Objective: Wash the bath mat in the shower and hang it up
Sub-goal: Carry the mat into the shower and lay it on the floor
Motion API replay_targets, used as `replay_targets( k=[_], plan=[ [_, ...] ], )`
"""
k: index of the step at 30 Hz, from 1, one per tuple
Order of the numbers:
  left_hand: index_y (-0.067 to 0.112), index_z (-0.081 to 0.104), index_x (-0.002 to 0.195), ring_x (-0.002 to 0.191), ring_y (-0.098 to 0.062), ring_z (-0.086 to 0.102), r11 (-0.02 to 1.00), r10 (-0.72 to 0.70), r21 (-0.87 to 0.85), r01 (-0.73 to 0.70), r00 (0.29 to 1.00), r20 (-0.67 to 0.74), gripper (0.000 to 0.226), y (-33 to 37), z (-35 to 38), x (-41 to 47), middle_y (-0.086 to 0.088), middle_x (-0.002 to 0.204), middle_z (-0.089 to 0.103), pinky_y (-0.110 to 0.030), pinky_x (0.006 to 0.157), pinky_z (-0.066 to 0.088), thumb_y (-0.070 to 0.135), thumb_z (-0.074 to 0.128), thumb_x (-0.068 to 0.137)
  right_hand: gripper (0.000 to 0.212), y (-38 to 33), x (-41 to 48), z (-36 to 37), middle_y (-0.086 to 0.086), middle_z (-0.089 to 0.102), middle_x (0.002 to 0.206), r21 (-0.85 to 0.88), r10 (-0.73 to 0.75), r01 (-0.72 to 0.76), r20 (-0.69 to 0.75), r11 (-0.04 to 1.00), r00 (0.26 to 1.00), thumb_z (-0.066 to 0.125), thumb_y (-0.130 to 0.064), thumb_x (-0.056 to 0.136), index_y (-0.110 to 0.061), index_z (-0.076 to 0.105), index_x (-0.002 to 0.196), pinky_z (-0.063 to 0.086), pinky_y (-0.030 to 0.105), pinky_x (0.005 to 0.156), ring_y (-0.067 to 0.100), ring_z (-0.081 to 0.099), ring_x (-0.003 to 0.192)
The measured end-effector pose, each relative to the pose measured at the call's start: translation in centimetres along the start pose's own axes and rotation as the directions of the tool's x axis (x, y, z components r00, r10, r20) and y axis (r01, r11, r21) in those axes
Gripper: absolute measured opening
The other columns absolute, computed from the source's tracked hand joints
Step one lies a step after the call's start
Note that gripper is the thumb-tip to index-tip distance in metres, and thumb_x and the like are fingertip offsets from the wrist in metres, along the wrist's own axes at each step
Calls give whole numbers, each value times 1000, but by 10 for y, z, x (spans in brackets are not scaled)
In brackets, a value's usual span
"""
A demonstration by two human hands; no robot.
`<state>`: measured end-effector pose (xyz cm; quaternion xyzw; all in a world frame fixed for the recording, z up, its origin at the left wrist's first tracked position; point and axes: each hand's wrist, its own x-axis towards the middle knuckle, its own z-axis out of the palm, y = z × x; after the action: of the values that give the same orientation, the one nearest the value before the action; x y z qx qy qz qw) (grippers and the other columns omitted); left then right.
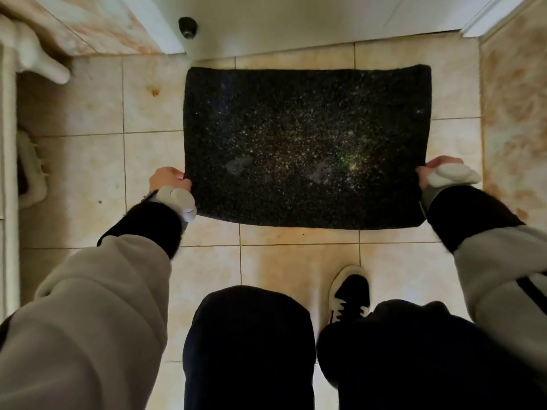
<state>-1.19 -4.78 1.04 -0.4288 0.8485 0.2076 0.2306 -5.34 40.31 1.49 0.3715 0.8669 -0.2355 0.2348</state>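
The bath mat (307, 146), dark and speckled with pale flecks, is pinched at its two near corners: the fingers (177, 176) of the left hand (168, 180) are clamped on the left edge, and the right hand (441, 170) is closed on the right edge. It is held spread flat over the tiled floor (296, 261), in front of a white door (296, 22). Grey sleeves with black cuffs run back from both wrists. Below, dark trousers and one black-and-white shoe (350, 291) stand on the tiles.

Tiled floor (88, 113) under mat (307, 128), shoe (350, 291)
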Motion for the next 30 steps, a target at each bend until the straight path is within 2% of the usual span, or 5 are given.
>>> replay_targets(
  k=[3, 16, 21, 25, 30],
  plan=[
    [9, 65, 114, 109, -33, 60, 998, 68, 13, -68, 998, -15, 28, 23, -40, -40, -14, 117, 65, -36, 99, 47, 15, 58, 87, 36, -24, -31, -32, 15, 63, 119, -73, -120, 115, -71, 991, 990, 59, -35, 86, -12, 64, 113, 46, 37, 100, 35, 59, 111],
    [4, 68, 86, 85, -30, 60, 995, 81, 49, -88, 988, 131, 12, 27, -283, -262, -20, 103, 68, -33, 81, 49, 13, 60, 84, 26, -151, -296, -218, 10, 66, 115, -221, -364, 437, 304, 872, 880, 63, -29, 88, -13, 67, 109, 43, 27, 89, 30, 59, 109],
    [9, 61, 83, 81, -26, 52, 999, -52, 5, 52, 987, 149, 7, -15, -382, -361, -12, 85, 55, -33, 77, 45, 14, 59, 88, 30, -199, -410, -271, 10, 63, 121, -274, -404, 576, 488, 770, 773, 60, -25, 91, -8, 65, 116, 42, 29, 97, 29, 56, 114],
    [17, 41, 58, 83, -22, 48, 974, -178, -114, 196, 972, 151, 36, -48, -418, -414, 1, 63, 42, -28, 73, 39, 15, 56, 91, 7, -222, -471, -284, 8, 62, 100, -278, -468, 690, 565, 668, 680, 64, -20, 88, -14, 65, 86, 40, 26, 82, 30, 60, 106],
    [4, 67, 88, 100, -28, 59, 880, -337, -321, 349, 937, 94, 20, -127, -456, -505, -15, 103, 62, -32, 85, 45, 18, 53, 93, 19, -249, -574, -277, 9, 65, 110, -300, -535, 879, 705, 370, 466, 60, -24, 92, -11, 68, 103, 43, 30, 85, 24, 56, 94]
  ],
)
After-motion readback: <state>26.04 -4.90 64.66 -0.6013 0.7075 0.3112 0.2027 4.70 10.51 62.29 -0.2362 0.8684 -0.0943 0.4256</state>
